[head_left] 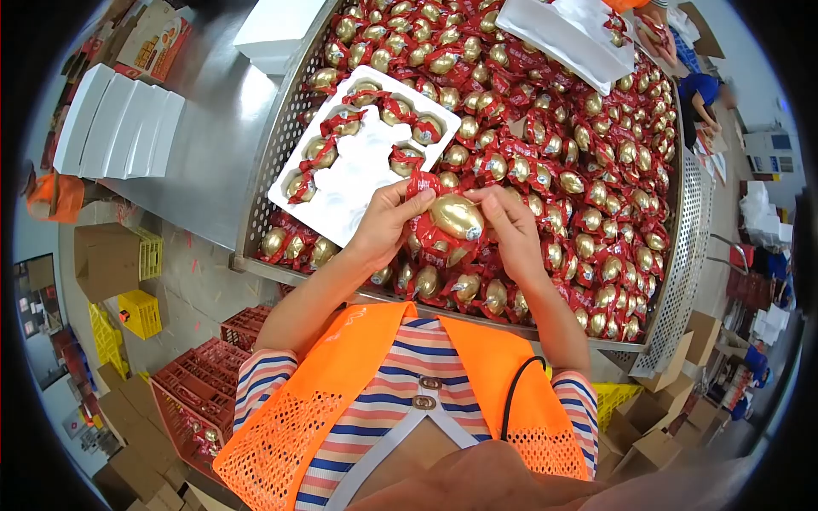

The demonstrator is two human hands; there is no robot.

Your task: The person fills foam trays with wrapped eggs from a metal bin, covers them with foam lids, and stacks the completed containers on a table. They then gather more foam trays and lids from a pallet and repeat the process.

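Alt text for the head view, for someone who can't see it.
The left hand and right hand hold a gold, red-wrapped egg-shaped item over a perforated metal bin full of similar items; a partly filled white tray lies to the left.

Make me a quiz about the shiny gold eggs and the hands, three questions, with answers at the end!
1. True or false: every hollow of the white tray is filled.
2. What do the left hand and right hand hold?
A) a yellow crate
B) a gold egg in red wrapping
C) an orange vest
3. Fill in: the side of the metal bin is covered in small ____.

Key: 1 false; 2 B; 3 holes.
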